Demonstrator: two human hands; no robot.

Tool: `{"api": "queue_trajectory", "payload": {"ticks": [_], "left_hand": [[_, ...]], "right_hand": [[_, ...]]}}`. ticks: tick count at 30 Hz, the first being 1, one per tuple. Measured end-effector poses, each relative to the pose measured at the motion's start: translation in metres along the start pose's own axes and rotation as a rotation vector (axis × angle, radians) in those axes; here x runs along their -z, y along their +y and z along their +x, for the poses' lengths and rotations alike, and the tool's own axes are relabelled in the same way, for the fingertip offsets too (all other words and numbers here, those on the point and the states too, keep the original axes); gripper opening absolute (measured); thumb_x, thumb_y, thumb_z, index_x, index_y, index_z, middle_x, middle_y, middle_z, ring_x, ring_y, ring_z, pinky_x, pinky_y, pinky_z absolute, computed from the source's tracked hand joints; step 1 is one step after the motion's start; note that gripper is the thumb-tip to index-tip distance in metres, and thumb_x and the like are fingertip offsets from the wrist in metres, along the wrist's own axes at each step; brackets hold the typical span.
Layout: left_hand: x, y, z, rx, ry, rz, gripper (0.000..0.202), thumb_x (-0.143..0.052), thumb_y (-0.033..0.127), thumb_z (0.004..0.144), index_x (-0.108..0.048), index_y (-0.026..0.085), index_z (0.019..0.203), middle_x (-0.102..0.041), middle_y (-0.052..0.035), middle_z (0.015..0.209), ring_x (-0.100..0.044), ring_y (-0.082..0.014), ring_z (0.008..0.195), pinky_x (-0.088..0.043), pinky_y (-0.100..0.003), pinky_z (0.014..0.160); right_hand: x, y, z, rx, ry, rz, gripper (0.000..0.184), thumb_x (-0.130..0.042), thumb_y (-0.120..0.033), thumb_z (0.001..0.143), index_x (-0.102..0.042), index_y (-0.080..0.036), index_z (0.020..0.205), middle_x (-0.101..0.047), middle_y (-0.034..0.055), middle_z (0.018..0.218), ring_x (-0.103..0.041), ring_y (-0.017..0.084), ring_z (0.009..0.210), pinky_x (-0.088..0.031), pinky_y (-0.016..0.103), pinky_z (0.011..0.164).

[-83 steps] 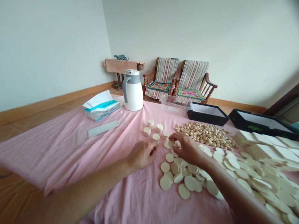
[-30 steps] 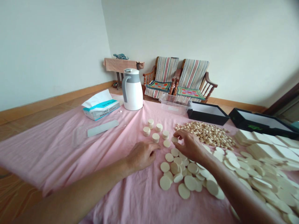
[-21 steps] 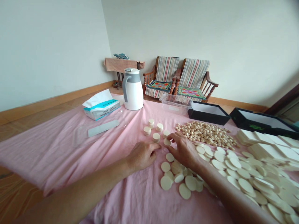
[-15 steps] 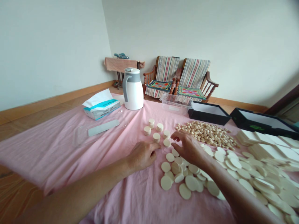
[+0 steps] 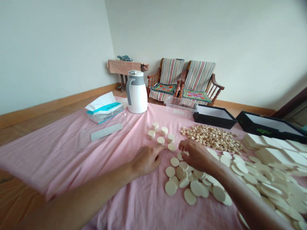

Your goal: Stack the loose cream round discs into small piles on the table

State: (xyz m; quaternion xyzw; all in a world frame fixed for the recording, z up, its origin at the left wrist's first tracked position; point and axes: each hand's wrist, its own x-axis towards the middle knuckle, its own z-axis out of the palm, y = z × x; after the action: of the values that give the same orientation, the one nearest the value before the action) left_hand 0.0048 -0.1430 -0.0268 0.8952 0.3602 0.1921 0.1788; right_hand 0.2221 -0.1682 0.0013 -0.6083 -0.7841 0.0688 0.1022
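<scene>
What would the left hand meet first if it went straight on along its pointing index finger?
Going that way, the left hand would likely meet the low stack of pale discs just ahead; one view leaves depth unclear.

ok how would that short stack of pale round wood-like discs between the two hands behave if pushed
The short stack of pale round wood-like discs would probably slide apart, since no binding shows around it. Rolling seems unlikely, as it sits flat on the pink cloth. It is probably light, its discs looking thin.

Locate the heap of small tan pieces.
Head view, right of centre: the tan heap lies just beyond the right hand, in front of the left black box.
</scene>
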Motion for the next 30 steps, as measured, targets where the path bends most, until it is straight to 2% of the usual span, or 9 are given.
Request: {"api": "queue_trajectory", "payload": {"ticks": [4, 12, 18, 22, 25, 27, 30], "left_hand": [[-0.001, 0.0, 0.0, -0.007, 0.018, 0.005, 0.05, -0.046, 0.005, 0.074, -0.057, 0.025, 0.118, -0.068, -0.0024, 0.098, -0.064, -0.0199, 0.089, -0.046, -0.027, 0.074], [-0.003, -0.002, 0.001, -0.037, 0.018, 0.005, 0.058, -0.045, 0.004, 0.073, -0.054, 0.025, 0.126, -0.069, -0.0029, 0.106, -0.064, -0.0203, 0.095, -0.049, -0.029, 0.08], [-0.002, -0.001, 0.001, -0.05, 0.005, -0.008, 0.059, -0.044, 0.005, 0.074, -0.053, 0.027, 0.127, -0.067, -0.002, 0.115, -0.064, -0.0209, 0.101, -0.049, -0.031, 0.082], [-0.002, -0.001, 0.001, -0.042, 0.009, 0.015, 0.059, -0.044, 0.006, 0.073, -0.053, 0.028, 0.127, -0.067, -0.0017, 0.113, -0.064, -0.0218, 0.099, -0.049, -0.032, 0.08], [-0.003, -0.003, 0.001, -0.042, 0.01, 0.017, 0.059, -0.044, 0.005, 0.073, -0.053, 0.028, 0.127, -0.067, -0.0017, 0.113, -0.064, -0.0217, 0.101, -0.049, -0.032, 0.081], [-0.004, -0.004, 0.001, -0.044, 0.011, 0.017, 0.058, -0.044, 0.006, 0.074, -0.053, 0.028, 0.127, -0.068, -0.0019, 0.111, -0.064, -0.0215, 0.1, -0.048, -0.031, 0.081], [-0.004, -0.004, 0.001, -0.038, 0.012, 0.024, 0.054, -0.045, 0.007, 0.075, -0.055, 0.027, 0.123, -0.069, -0.0017, 0.104, -0.065, -0.021, 0.093, -0.048, -0.029, 0.075]], "right_hand": [[0.004, 0.002, 0.003, -0.034, 0.08, 0.062, 0.021, -0.047, -0.008, 0.071, -0.062, -0.017, 0.083, -0.065, 0.0048, 0.078, -0.058, 0.016, 0.072, -0.039, 0.026, 0.068], [0.004, 0.004, -0.007, 0.087, -0.113, 0.028, 0.027, -0.057, -0.015, 0.07, -0.064, -0.019, 0.095, -0.065, 0.0072, 0.092, -0.058, 0.021, 0.09, -0.04, 0.03, 0.081], [0.008, -0.01, -0.006, 0.053, -0.141, -0.142, 0.022, -0.053, -0.016, 0.072, -0.064, -0.016, 0.091, -0.064, 0.0108, 0.091, -0.057, 0.023, 0.088, -0.039, 0.033, 0.077], [0.011, -0.017, -0.007, 0.076, -0.145, -0.228, 0.02, -0.053, -0.017, 0.075, -0.063, -0.015, 0.093, -0.064, 0.0121, 0.093, -0.056, 0.024, 0.089, -0.038, 0.034, 0.077], [0.01, -0.017, -0.008, 0.086, -0.148, -0.256, 0.016, -0.052, -0.014, 0.074, -0.062, -0.016, 0.087, -0.063, 0.0113, 0.091, -0.056, 0.024, 0.086, -0.037, 0.034, 0.075], [0.009, -0.014, -0.008, 0.082, -0.136, -0.236, 0.016, -0.052, -0.012, 0.072, -0.062, -0.016, 0.084, -0.063, 0.0106, 0.088, -0.056, 0.023, 0.083, -0.037, 0.033, 0.074], [0.006, -0.006, -0.005, 0.077, -0.073, -0.091, 0.019, -0.053, -0.011, 0.07, -0.06, -0.016, 0.087, -0.061, 0.0084, 0.086, -0.056, 0.021, 0.081, -0.038, 0.031, 0.072]]}}
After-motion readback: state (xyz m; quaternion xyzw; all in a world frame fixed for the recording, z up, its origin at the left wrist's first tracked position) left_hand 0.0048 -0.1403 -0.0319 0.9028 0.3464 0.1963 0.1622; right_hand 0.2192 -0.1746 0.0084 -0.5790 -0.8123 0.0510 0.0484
